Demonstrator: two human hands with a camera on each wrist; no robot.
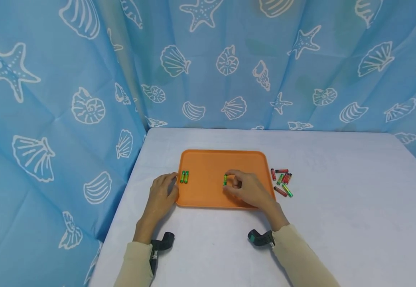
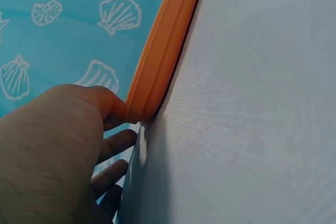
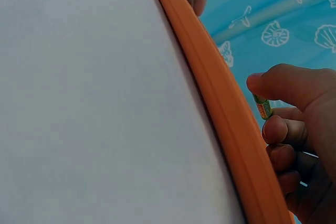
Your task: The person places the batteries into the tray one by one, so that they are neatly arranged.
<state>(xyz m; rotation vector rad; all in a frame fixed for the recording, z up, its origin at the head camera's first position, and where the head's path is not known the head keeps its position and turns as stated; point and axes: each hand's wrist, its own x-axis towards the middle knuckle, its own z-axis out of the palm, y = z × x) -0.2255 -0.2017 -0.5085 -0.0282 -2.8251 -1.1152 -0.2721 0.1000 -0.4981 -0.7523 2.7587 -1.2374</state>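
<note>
Pinching a small green battery (image 1: 225,180) between thumb and forefinger, the right hand (image 1: 252,192) is placed over the right half of an orange tray (image 1: 208,200); its remaining fingers curl beneath (best seen in the right wrist view). Whether the battery's lower end touches the tray floor cannot be told. The left hand (image 1: 160,198), its fingers relaxed and somewhat spread, lies at the tray's left side, the thumb against the rim. Inside the tray, near that same side, two green batteries (image 1: 186,177) lie next to each other, roughly parallel. Just beyond the tray's right edge, a loose cluster of red and green batteries (image 1: 287,190) lies at varied angles on the white tablecloth (image 1: 208,249). A blue curtain (image 1: 200,75), printed with white shells and starfish, hangs behind the table and along its left side.
</note>
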